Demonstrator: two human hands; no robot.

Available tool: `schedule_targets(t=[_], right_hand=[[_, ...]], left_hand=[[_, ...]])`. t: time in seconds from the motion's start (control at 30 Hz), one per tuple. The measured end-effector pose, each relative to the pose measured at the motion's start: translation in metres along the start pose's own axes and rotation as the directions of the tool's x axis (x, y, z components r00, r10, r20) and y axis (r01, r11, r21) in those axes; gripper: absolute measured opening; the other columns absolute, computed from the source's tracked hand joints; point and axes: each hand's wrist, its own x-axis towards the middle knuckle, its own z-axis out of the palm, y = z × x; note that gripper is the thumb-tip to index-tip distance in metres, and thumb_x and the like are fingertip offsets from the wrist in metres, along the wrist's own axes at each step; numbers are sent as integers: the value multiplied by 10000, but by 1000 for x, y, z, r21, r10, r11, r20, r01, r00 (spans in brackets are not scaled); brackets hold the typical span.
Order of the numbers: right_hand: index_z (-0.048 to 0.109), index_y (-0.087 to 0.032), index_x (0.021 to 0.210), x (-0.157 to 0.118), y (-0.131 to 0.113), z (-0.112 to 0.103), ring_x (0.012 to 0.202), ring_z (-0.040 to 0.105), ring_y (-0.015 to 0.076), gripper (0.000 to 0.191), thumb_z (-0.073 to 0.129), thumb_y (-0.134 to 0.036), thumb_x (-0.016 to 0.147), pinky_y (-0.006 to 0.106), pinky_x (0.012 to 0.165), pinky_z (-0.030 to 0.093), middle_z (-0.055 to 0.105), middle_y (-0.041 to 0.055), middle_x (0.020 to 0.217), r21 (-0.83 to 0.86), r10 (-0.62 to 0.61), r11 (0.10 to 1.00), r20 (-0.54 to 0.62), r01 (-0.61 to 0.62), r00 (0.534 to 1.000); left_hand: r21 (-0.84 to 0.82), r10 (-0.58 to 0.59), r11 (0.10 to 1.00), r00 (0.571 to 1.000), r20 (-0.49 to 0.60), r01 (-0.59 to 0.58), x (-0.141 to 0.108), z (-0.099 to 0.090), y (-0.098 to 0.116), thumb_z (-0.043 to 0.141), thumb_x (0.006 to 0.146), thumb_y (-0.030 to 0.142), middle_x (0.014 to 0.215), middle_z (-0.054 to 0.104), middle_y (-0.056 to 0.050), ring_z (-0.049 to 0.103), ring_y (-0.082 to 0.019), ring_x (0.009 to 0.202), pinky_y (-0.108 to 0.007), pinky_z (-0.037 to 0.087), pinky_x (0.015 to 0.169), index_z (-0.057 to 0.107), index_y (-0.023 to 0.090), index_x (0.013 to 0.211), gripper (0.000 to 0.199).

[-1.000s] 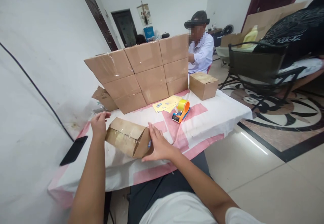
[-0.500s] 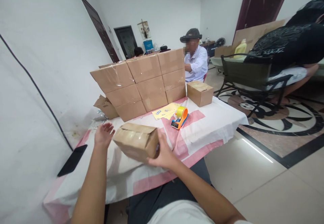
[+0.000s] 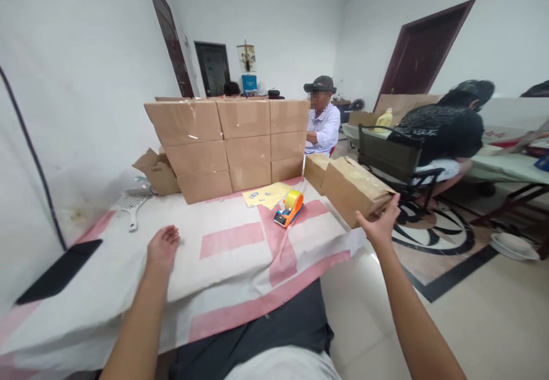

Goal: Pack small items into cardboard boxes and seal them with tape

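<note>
White walls [image 3: 283,19] rise behind a pink-and-white tablecloth [image 3: 231,240] bearing stacked cardboard cartons [image 3: 249,154]. At its right edge, the right hand [image 3: 383,220] clamps a cardboard box [image 3: 349,188], contents hidden; the left hand's [image 3: 164,244] loosely curled fingers grip nothing.

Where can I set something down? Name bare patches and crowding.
Bare: the tablecloth between left hand and tape dispenser, and between that hand and black slab. Crowded: the back, with stacked boxes and yellow sheets; the right end, with the held box and second box.
</note>
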Motion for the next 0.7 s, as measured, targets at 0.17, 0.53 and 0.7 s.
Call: schedule_targets(t=[0.17, 0.53, 0.7], right_hand=[[-83, -171, 1620, 27, 36, 23, 1293, 513, 414, 1293, 720, -598, 701, 512, 1032, 452, 277, 268, 1492, -219, 97, 975, 241, -43, 966], [-220, -200, 1590, 86, -8, 125, 1185, 619, 400, 1274, 704, -595, 808, 482, 968, 478, 353, 295, 1451, -460, 267, 883, 322, -96, 908], [-231, -194, 1587, 119, -15, 176, 1258, 586, 443, 1280, 720, -558, 812, 498, 991, 461, 280, 349, 1495, -424, 308, 895, 368, -136, 877]], left_hand=[[20, 32, 999, 999, 31, -32, -4, 4, -10, 669, 627, 346, 738, 668, -20, 585, -154, 662, -246, 471, 567, 656, 198, 756, 197], [202, 121, 970, 988, 91, -138, -4, 4, -21, 741, 555, 497, 775, 675, -50, 587, -173, 698, -268, 485, 591, 668, 191, 757, 374], [302, 148, 936, 982, 119, -178, -8, 5, -20, 740, 620, 566, 766, 681, -62, 603, -209, 720, -320, 510, 649, 692, 210, 760, 385]])
